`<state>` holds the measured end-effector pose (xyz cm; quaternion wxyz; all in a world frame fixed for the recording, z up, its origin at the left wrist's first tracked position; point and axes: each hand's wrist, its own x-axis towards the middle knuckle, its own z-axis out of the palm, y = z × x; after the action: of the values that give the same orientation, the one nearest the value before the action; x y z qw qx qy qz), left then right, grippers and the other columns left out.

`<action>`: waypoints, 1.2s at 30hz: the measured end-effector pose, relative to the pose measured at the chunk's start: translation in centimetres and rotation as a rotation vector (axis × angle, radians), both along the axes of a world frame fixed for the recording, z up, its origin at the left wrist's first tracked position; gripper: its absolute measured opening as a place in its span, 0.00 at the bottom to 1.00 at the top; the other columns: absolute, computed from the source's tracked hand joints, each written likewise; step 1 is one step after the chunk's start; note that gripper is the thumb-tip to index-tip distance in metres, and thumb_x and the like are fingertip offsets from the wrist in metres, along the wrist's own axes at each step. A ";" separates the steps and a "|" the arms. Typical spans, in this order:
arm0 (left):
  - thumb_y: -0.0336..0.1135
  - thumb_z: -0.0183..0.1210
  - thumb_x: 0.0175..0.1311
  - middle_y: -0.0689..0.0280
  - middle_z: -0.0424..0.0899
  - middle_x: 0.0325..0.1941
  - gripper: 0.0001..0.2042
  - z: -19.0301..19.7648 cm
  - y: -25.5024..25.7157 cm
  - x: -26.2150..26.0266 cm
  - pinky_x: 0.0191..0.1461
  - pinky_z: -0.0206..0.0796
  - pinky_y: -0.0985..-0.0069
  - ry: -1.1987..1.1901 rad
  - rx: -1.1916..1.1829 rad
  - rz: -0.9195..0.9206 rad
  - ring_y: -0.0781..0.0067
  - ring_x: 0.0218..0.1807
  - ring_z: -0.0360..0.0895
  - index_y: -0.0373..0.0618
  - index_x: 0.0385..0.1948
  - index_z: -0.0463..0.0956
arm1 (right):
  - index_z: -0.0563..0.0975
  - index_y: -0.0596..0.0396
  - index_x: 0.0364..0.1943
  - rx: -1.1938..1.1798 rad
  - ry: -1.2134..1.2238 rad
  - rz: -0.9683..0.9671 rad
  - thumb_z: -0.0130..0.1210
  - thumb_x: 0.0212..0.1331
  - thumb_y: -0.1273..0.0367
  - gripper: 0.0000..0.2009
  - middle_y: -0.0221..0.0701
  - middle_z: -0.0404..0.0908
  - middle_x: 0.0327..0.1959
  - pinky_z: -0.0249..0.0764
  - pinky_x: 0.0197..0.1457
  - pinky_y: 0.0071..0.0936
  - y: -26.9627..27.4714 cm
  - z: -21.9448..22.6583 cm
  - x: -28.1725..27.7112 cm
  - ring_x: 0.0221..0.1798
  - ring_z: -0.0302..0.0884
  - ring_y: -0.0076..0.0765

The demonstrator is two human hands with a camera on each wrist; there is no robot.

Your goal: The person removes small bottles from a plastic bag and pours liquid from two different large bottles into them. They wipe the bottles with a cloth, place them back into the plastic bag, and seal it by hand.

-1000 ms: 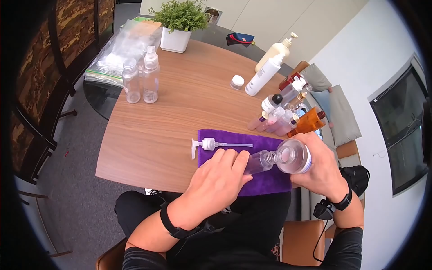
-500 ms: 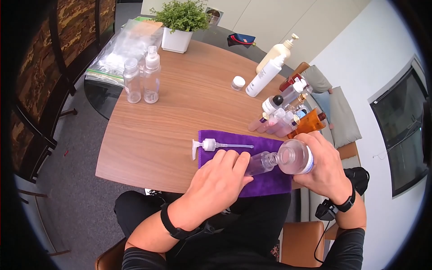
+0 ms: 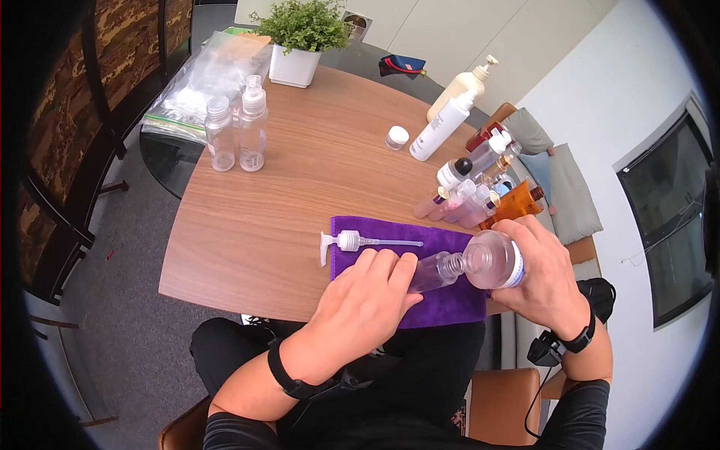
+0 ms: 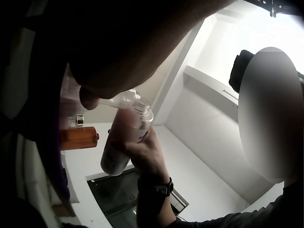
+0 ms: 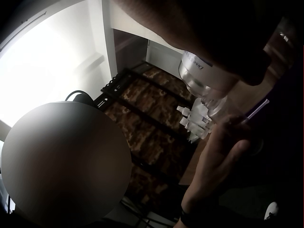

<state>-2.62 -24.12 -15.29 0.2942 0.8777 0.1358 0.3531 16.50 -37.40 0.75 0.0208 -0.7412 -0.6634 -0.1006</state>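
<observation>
My left hand grips a small clear bottle by its body, its open threaded neck pointing right. In my right hand is a larger clear bottle with a white label, tilted so that its mouth meets the small bottle's neck. The left wrist view shows this larger bottle slanting up to the neck of the small one. Both bottles are over a purple cloth. A pump head with a thin tube lies along the cloth's far left part.
Two clear empty bottles stand at the table's left. A small white-lidded jar, a white pump bottle and a cream pump bottle are at the back right. Several small bottles and an orange tube crowd the right edge.
The larger bottle and my right hand have shifted slightly right, and the bottle is tilted a little more. My left hand and the small bottle hold nearly still.
</observation>
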 end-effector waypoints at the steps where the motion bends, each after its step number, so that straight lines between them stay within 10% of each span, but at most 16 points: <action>1: 0.36 0.75 0.62 0.57 0.79 0.46 0.26 0.0 0.0 0.0 0.52 0.76 0.59 0.000 -0.002 0.000 0.51 0.50 0.79 0.39 0.59 0.75 | 0.79 0.49 0.59 -0.004 0.000 -0.004 0.77 0.33 0.74 0.38 0.37 0.80 0.47 0.79 0.53 0.49 0.0 0.0 0.0 0.50 0.82 0.57; 36: 0.36 0.75 0.63 0.56 0.79 0.47 0.27 0.2 0.1 -0.1 0.53 0.76 0.59 0.018 0.004 -0.011 0.51 0.51 0.79 0.39 0.61 0.75 | 0.79 0.49 0.60 0.000 -0.033 0.032 0.77 0.31 0.75 0.40 0.38 0.78 0.46 0.78 0.51 0.47 0.1 0.4 -0.1 0.49 0.81 0.56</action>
<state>-2.70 -24.04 -15.13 0.2933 0.8821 0.1329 0.3437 16.43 -37.32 1.14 0.0114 -0.7286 -0.6755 -0.1125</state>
